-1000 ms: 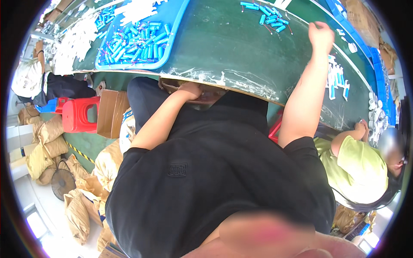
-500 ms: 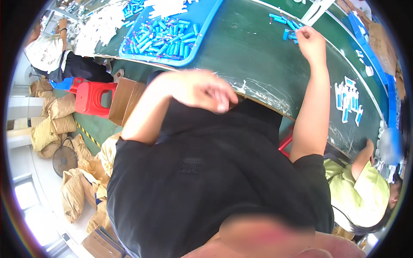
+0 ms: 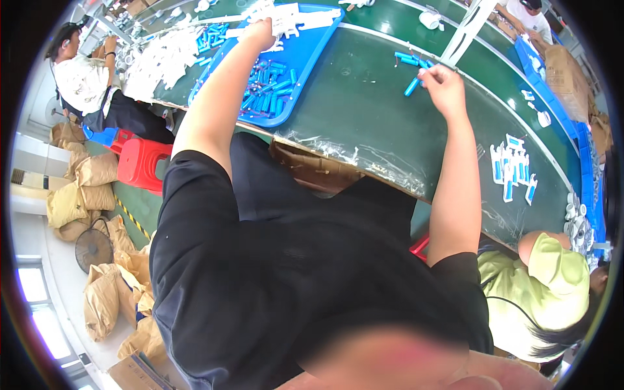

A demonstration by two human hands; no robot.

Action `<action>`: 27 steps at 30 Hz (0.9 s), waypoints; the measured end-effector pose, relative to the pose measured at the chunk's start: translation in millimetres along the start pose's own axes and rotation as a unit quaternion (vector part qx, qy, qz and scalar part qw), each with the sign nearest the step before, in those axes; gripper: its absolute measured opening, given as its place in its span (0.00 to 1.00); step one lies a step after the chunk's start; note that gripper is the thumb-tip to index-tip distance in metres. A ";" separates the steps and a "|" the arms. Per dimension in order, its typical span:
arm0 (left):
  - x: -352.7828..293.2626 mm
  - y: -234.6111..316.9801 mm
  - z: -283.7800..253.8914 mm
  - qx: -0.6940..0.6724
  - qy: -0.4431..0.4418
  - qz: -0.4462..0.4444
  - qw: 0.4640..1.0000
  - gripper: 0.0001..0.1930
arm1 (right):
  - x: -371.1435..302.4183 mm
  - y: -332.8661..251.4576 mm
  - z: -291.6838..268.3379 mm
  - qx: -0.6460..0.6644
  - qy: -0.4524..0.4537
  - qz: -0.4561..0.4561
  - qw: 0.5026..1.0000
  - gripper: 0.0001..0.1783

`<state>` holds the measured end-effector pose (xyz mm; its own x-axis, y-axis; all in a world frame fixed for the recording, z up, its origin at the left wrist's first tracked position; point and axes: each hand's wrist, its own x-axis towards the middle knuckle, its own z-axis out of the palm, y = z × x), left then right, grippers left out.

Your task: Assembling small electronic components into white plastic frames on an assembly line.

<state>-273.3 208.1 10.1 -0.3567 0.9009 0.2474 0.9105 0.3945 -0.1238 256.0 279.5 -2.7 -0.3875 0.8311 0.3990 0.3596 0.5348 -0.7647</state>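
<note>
At the far end of the blue tray [image 3: 305, 78], my left hand [image 3: 260, 34] reaches down onto a heap of white plastic parts [image 3: 296, 19]. Its fingers are curled in, and what lies under their tips is hidden. Blue battery cells with thin wires [image 3: 276, 88] fill the near part of the same tray. Over the green table, my right hand [image 3: 444, 88] pinches with thumb and forefinger at the upper end of a single blue cell [image 3: 411, 86]. A few more blue cells [image 3: 407, 58] lie just beyond those fingertips.
White parts fitted with blue cells [image 3: 513, 166] lie grouped on the table [image 3: 364, 84] at right. A white post [image 3: 465, 36] rises behind my right hand. White pieces [image 3: 159, 68] are piled left of the tray. Co-workers sit at left and right; a red stool [image 3: 140, 162] stands left.
My left hand has swung from before my body out to the white parts in the tray. My right hand has shifted slightly left and down, with a blue cell now angled at its fingertips.
</note>
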 end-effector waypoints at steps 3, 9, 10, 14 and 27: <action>-8.9 35.5 -4.7 0.028 0.032 0.018 0.999 0.27 | -14.4 -12.4 -10.6 -0.055 -0.078 0.018 0.995 0.14; -61.3 67.7 -66.6 -0.018 0.136 0.048 0.989 0.29 | -20.6 -33.2 -12.4 -0.094 -0.105 -0.003 0.990 0.13; -90.3 89.7 -80.2 -0.112 0.222 0.081 0.965 0.17 | -21.6 -23.4 -12.4 -0.097 -0.104 0.003 0.990 0.13; -176.2 147.0 -95.8 -0.382 0.089 0.092 0.915 0.35 | -17.1 -10.7 5.4 0.051 -0.186 0.017 0.981 0.18; -255.4 199.7 -61.1 -0.350 0.178 0.211 0.895 0.21 | -30.4 -20.2 15.1 -0.145 -0.262 -0.112 0.948 0.34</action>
<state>12.4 45.8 -19.1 0.0262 0.7789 0.6266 0.9011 -0.2898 0.3225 247.7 241.1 -7.0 -0.8222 0.5429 0.1708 0.4073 0.7709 -0.4898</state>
